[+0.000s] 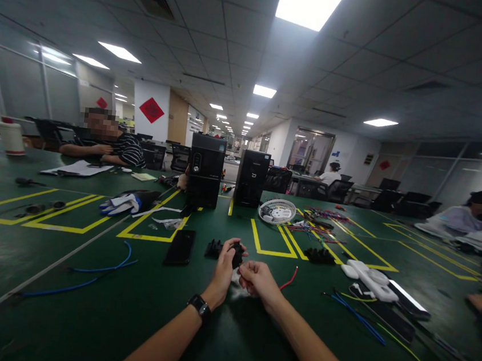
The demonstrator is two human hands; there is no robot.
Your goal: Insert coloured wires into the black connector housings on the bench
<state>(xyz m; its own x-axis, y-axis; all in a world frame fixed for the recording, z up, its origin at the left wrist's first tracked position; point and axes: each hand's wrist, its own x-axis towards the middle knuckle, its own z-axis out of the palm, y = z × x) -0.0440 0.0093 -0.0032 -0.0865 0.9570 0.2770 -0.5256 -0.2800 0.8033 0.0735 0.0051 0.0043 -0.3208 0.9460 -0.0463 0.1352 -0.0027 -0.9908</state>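
My left hand [224, 265], with a black watch on the wrist, is wrapped round a small black plastic part [237, 256]. Pinched fingers of my right hand [258, 280] meet the near side of that part; what sits between them is too small to make out. A red wire [289, 280] shows just beyond my right hand, and I cannot tell whether it is held or lies on the table. Left of the hands lie another black plastic part [213, 249] and a black phone [179, 247].
On the green table [132, 312] are blue wires [102, 268], white-blue gloves [121, 204], a white basket [277, 212], black parts [319, 256] and a white device [369, 280]. Two black computer towers [206, 171] stand ahead. People sit at left and right.
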